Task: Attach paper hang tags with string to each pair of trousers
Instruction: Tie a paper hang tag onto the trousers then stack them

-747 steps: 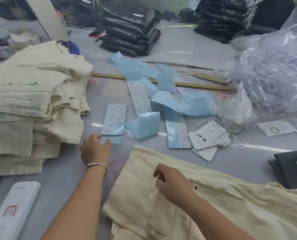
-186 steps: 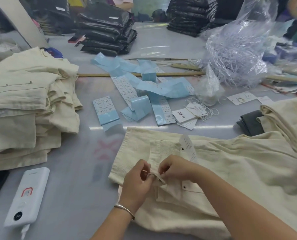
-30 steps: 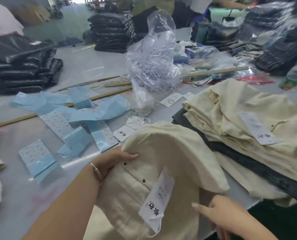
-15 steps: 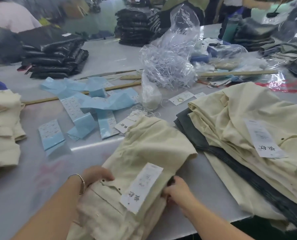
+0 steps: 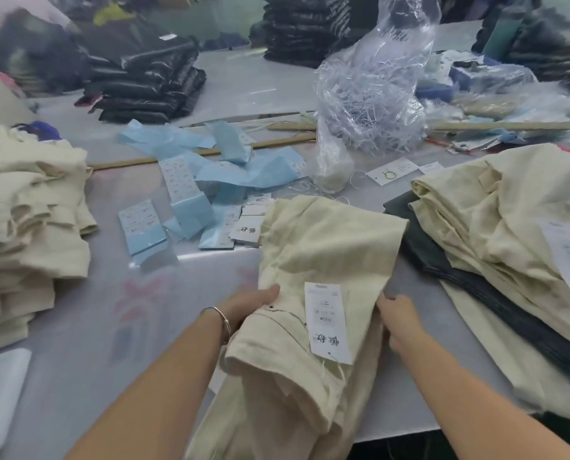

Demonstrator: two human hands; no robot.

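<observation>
- My left hand [image 5: 250,303] grips the folded cream trousers [image 5: 313,293] on the grey worktop [image 5: 111,327].
- My right hand [image 5: 398,318] clutches their opposite edge.
- White paper hang tag [image 5: 326,322] lies on top.

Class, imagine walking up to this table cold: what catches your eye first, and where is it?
The folded cream trousers at centre front, gripped by the left hand and right hand, with a white hang tag on top. Behind them lie scattered blue label sheets, and a crinkled clear plastic bag stands beyond.
</observation>
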